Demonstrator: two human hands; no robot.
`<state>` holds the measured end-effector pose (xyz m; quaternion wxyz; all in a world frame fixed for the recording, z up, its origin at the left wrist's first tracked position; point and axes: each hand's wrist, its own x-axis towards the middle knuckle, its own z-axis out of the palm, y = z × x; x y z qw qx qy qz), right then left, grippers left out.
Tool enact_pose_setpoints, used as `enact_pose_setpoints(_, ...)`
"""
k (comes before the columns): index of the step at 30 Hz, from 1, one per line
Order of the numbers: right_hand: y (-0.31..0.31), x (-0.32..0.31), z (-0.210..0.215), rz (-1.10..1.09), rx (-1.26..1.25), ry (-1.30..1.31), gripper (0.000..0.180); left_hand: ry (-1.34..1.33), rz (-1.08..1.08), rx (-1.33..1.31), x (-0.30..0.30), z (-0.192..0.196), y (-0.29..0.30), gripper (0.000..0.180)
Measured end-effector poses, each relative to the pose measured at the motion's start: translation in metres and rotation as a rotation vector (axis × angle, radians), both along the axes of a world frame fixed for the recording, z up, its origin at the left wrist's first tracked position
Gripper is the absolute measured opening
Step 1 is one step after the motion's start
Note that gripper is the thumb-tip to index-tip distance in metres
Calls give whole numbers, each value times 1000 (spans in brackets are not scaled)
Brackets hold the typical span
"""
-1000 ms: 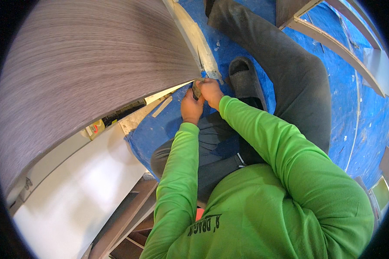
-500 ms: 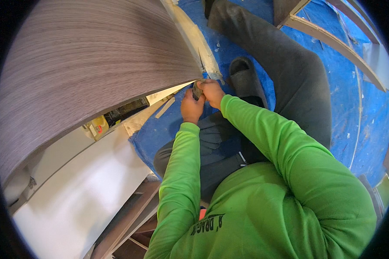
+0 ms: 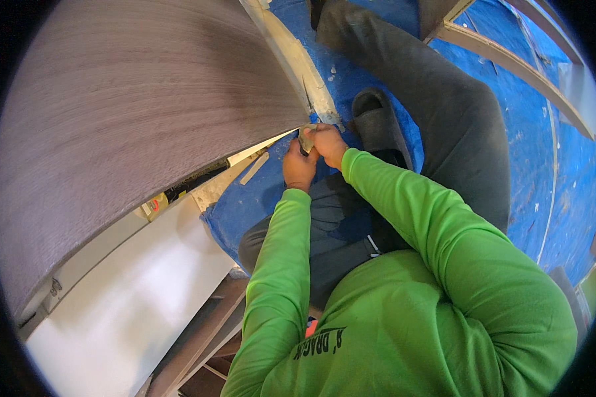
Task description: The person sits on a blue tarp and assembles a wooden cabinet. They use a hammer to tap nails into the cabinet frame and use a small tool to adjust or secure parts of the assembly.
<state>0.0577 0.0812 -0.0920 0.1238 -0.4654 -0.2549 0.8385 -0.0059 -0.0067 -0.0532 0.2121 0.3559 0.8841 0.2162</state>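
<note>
My left hand (image 3: 299,165) and my right hand (image 3: 328,144) meet at the lower corner of a large wood-grain panel (image 3: 159,79). Between their fingers is a small, flat, grey-tan piece (image 3: 306,140), perhaps folded; its exact kind is too small to make out. Both hands are closed on it, the right from the right side and the left from below. The piece is up against the panel's corner, where I cannot tell whether it touches. Part of it is hidden by my fingers.
Blue sheeting (image 3: 523,165) covers the floor. Under the panel's edge lie a yellow object (image 3: 155,205) and a thin light strip (image 3: 254,168). A white board (image 3: 139,284) is at left, a wooden frame (image 3: 510,59) at upper right. A dark slipper (image 3: 379,126) sits beside my hands.
The gap under the panel's edge looks narrower, covering more of the yellow object. My hands have shifted slightly right, and more of the flat piece's face shows.
</note>
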Motion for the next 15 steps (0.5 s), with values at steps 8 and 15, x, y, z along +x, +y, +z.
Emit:
enact_pose_setpoints(8, 5, 2, 4, 9, 15, -3, 21, 18, 8, -30, 5, 2, 4, 56)
enact_pose_setpoints(15, 8, -1, 6, 17, 16, -7, 23, 1, 4, -47, 5, 7, 6, 57)
